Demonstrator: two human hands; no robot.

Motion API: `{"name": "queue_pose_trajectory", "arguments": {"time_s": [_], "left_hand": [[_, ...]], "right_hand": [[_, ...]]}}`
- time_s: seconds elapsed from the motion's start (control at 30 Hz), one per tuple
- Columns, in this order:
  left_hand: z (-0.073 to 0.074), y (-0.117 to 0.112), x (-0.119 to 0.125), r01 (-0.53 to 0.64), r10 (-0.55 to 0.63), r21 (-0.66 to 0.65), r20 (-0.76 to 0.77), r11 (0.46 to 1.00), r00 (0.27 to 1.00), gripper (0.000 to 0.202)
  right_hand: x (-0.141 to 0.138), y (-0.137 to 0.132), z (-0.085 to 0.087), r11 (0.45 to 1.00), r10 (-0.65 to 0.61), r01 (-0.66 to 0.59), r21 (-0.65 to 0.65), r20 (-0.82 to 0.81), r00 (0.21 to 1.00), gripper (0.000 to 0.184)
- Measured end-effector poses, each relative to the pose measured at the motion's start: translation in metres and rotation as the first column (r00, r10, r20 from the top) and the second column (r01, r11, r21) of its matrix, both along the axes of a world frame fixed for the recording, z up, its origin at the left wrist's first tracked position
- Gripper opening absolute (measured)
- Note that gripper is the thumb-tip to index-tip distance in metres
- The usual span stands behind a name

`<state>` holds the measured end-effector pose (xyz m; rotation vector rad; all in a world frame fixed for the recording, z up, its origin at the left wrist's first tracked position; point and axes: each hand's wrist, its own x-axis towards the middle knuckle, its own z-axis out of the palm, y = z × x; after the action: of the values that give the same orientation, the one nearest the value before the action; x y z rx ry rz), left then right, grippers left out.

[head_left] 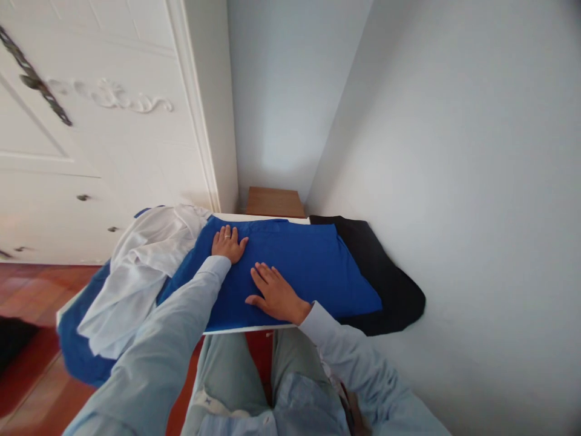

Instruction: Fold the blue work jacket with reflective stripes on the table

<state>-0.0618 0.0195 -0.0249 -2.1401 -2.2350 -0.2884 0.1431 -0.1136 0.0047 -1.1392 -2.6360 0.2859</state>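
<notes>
A bright blue garment [313, 266] lies spread flat on a white table [254, 329] in front of me. My left hand [228, 243] rests flat on its far left part, fingers stretched out, a ring on one finger. My right hand [273, 293] lies flat on the blue cloth nearer to me, fingers spread and pointing left. Neither hand holds anything. A white garment [136, 272] is heaped at the left end of the table over more blue cloth [77, 354] that hangs off the edge. A black garment [385, 278] lies under the blue one at the right.
A white wardrobe [91, 151] with small knobs stands at the left. A plain wall [454, 181] runs close along the right of the table. A brown wooden piece [275, 201] sits in the corner behind the table. Reddish wooden floor [31, 290] shows at the left.
</notes>
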Motion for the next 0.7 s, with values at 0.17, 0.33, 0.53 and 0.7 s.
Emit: {"name": "queue_pose_trajectory", "arguments": {"time_s": [0.17, 0.33, 0.53, 0.7], "left_hand": [[0.001, 0.000, 0.000, 0.007, -0.007, -0.016, -0.004, 1.000, 1.000, 0.075], [0.001, 0.000, 0.000, 0.011, -0.011, 0.002, 0.000, 1.000, 1.000, 0.075], [0.000, 0.001, 0.000, 0.014, -0.014, 0.013, 0.011, 1.000, 1.000, 0.075], [0.003, 0.000, -0.001, 0.021, -0.021, 0.001, -0.002, 1.000, 1.000, 0.076]], "right_hand": [[0.018, -0.009, -0.010, 0.999, -0.048, 0.047, 0.020, 0.046, 0.998, 0.072], [0.084, -0.009, -0.014, 0.981, -0.194, 0.193, 0.024, 0.120, 0.974, 0.068], [0.163, -0.018, -0.020, 0.917, -0.398, 0.392, 0.069, 0.191, 0.897, 0.068], [0.202, -0.032, -0.026, 0.873, -0.488, 0.477, 0.104, 0.187, 0.852, 0.069]]}}
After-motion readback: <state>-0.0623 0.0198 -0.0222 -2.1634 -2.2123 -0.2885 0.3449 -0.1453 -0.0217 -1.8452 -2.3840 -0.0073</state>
